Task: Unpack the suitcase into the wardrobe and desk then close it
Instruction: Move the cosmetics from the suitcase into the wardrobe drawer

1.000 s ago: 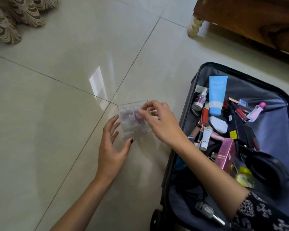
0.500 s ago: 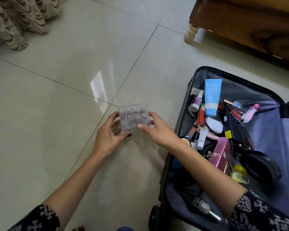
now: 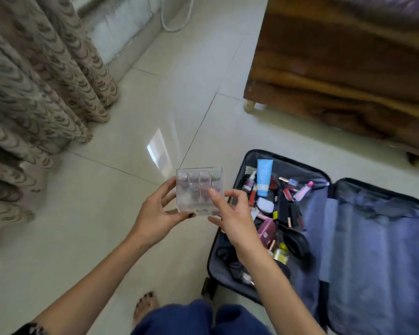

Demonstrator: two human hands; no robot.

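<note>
Between the two hands, held up off the floor (image 3: 82,226), is the clear plastic box (image 3: 198,197). The left hand (image 3: 155,213) grips its left edge and near corner with curled fingers and thumb. The right hand (image 3: 232,213) pinches its right side between thumb and fingers.

By its look the box is light, rigid and smooth-walled, so probably slippery and liable to crack or spill if dropped. Holding it by two opposite walls and keeping it level seems safest, since the small bottles (image 3: 205,176) inside appear to stand loose. There is one box; four caps show in its far row, and the nearer row is too blurred to count.

Right of the right hand and lower down, the suitcase (image 3: 377,250) lies open in two halves. The half nearer that hand holds a heap of cosmetics (image 3: 286,209), among them one blue tube (image 3: 264,177) and one pink carton (image 3: 266,229). The farther half shows grey-blue lining.

Beyond the right hand stands wooden furniture (image 3: 336,68). Far left of the left hand hangs a curtain (image 3: 34,81).
</note>
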